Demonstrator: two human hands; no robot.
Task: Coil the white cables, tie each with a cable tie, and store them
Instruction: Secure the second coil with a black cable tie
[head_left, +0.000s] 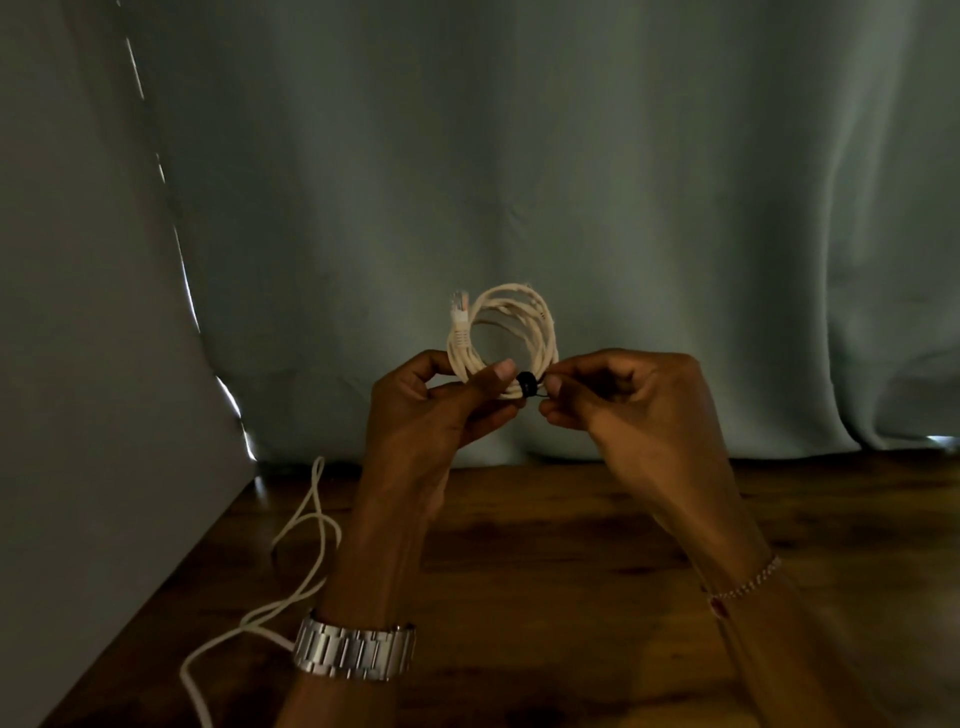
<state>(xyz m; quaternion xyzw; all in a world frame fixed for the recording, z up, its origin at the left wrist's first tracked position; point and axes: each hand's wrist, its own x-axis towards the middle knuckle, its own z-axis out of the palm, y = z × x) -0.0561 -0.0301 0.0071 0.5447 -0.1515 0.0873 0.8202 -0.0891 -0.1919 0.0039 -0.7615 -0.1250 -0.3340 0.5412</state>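
My left hand (441, 400) has the coiled ethernet cable (506, 332) in its grip; my right hand (613, 395) pinches the black cable tie (525, 385) wrapped round it, above the surface (571, 545).

backdrop: grey-green curtain (519, 156) (light leaking at left seam) | surface: dark wooden table (571, 597) | lighting: dim

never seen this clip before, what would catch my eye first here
First the coiled white cable, held up mid-frame against the grey curtain, with the left hand gripping it and the right hand pinching the black tie around its lower edge. Then a loose white cable trailing over the wooden table at lower left.
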